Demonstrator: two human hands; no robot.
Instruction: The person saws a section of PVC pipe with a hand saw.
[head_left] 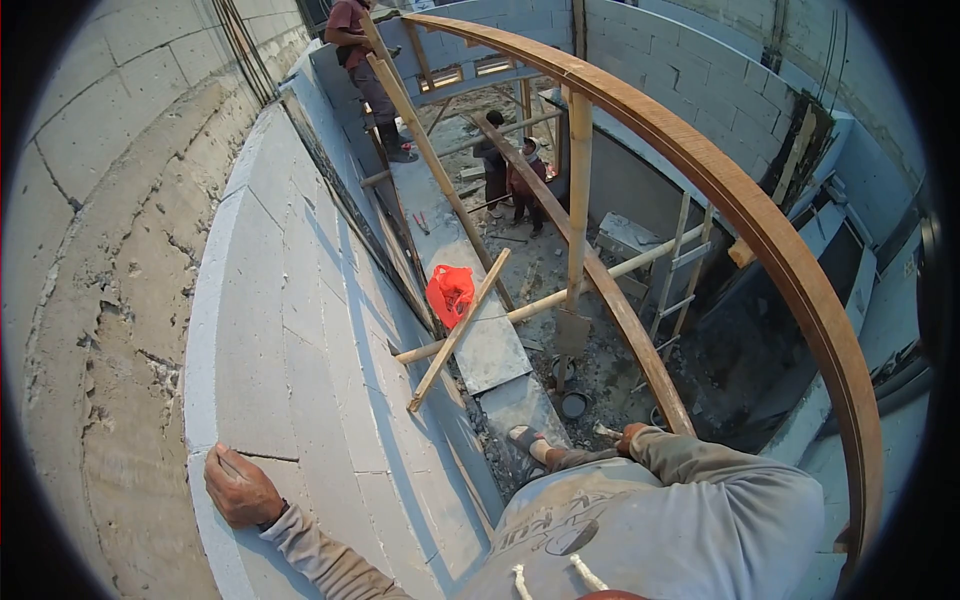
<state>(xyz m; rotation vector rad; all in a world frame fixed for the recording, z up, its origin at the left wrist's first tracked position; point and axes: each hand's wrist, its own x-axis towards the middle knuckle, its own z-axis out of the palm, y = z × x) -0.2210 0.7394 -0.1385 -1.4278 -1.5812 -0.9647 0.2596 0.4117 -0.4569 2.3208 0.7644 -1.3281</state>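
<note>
My left hand rests on the top edge of a curved wall of pale grey blocks, beside a dark joint between two blocks. Its fingers are curled; whether something small is pinched in them I cannot make out. Low in front of my body, my right hand is closed, partly covered by its sleeve. A small pale object sticks out at its fingers, too small to name. My sandalled foot stands on a grey plank below.
A curved brown beam arches past my right side. Bamboo poles and a wooden strip cross the scaffold near a red plastic bag. One person stands on the planks; others are on the ground, near a ladder.
</note>
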